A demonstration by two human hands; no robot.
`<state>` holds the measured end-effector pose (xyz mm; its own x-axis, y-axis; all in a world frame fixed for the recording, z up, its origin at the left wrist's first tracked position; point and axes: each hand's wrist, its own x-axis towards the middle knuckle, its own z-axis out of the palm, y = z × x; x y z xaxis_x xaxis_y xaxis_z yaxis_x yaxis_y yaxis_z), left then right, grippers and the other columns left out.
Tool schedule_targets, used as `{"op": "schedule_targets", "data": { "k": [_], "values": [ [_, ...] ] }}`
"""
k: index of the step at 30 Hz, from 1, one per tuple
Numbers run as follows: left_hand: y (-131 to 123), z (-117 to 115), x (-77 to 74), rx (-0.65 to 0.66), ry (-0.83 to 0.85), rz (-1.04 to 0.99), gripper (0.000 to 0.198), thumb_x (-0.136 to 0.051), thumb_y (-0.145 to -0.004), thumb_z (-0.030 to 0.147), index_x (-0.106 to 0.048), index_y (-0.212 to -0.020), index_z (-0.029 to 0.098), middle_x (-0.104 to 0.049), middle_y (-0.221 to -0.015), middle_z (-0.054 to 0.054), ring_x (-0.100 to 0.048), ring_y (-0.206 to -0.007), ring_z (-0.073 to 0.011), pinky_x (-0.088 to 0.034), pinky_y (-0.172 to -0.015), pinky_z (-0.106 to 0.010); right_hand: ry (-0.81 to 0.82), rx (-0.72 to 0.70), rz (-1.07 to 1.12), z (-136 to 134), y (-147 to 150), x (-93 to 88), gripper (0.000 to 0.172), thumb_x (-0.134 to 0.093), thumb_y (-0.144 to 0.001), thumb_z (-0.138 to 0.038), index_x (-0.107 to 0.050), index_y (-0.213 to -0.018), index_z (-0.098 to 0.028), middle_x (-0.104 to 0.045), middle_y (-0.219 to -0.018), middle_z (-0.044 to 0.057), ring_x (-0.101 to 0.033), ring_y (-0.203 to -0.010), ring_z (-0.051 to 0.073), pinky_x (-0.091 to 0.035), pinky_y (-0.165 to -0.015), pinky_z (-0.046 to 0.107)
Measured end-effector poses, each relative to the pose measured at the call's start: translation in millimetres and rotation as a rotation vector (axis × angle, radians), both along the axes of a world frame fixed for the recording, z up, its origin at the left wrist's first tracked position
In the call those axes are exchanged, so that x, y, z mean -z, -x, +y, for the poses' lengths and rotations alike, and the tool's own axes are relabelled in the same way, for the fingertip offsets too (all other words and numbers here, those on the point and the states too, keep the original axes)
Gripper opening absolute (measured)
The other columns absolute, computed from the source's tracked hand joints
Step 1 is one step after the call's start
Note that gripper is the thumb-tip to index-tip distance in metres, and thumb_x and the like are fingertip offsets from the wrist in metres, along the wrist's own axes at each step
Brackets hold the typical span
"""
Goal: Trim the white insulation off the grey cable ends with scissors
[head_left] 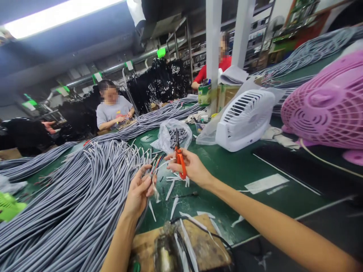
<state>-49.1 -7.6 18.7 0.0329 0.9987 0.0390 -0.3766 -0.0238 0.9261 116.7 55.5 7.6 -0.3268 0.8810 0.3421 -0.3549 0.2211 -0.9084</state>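
Observation:
My left hand pinches the end of a grey cable, where coloured inner wires fan out and a whitish strip hangs below the fingers. In my right hand is a pair of orange-handled scissors, with the dark, narrow blades pointing up and away. The right fingertips are close to the coloured wires; whether they also grip one I cannot tell. Beside my left forearm lies a large bundle of grey cables with pale stripped ends.
Behind the scissors sits a clear bag of small dark tubes. White scraps litter the green tabletop. Nearest me is a wooden block with a worn metal device. A white fan and pink fan stand right; two people work beyond.

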Motion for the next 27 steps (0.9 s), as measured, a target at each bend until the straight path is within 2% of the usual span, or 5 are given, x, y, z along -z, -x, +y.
{"op": "schedule_targets", "data": {
  "k": [3,7,15,20,27],
  "values": [
    [-5.5,-2.7,0.4,0.008,0.005,0.052,0.044,-0.077,-0.057,0.028,-0.055,-0.094,0.018,-0.056,-0.061,0.002,-0.03,-0.038,0.0008,-0.022,-0.039,-0.012,0.037,-0.007,0.084,-8.8,5.0,0.4,0.042,-0.08,-0.048,-0.031,-0.047,-0.07,-0.019,-0.059,-0.075,-0.003,-0.057,-0.062,0.009,-0.048,-0.064,0.023],
    [-10.4,-2.2,4.5,-0.059,-0.005,0.137,0.041,-0.078,-0.056,0.032,-0.059,-0.088,0.016,-0.055,-0.054,0.003,-0.029,-0.036,0.0004,-0.019,-0.036,-0.012,0.043,0.081,0.054,-11.8,6.6,1.6,0.038,-0.08,-0.049,-0.033,-0.049,-0.064,-0.018,-0.051,-0.06,-0.007,-0.05,-0.053,0.007,-0.044,-0.055,0.02],
    [-13.7,2.5,11.4,-0.265,-0.009,0.201,0.035,-0.077,-0.051,0.04,-0.066,-0.068,0.012,-0.055,-0.046,0.002,-0.028,-0.028,0.0003,-0.014,-0.03,-0.014,0.062,0.046,0.079,-18.5,11.4,2.8,0.042,-0.08,-0.048,-0.037,-0.048,-0.067,-0.019,-0.052,-0.062,-0.005,-0.053,-0.056,0.01,-0.046,-0.058,0.022],
    [-19.9,2.2,11.4,-0.264,0.054,0.161,0.042,-0.076,-0.047,0.048,-0.06,-0.059,0.011,-0.058,-0.047,0.001,-0.032,-0.022,-0.0013,-0.016,-0.025,-0.014,0.057,0.135,0.07,-21.5,13.3,3.9,0.039,-0.08,-0.048,-0.039,-0.05,-0.062,-0.018,-0.05,-0.057,-0.006,-0.049,-0.05,0.008,-0.044,-0.051,0.02],
    [-21.9,4.4,14.2,-0.296,0.069,0.102,0.042,-0.075,-0.051,0.046,-0.051,-0.065,0.015,-0.057,-0.046,0.004,-0.037,-0.023,-0.0034,-0.02,-0.023,-0.013,0.122,0.088,0.039,-19.3,15.7,7.6,0.041,-0.081,-0.045,-0.04,-0.049,-0.059,-0.019,-0.053,-0.052,-0.005,-0.054,-0.047,0.011,-0.049,-0.05,0.024]
  ]
}}
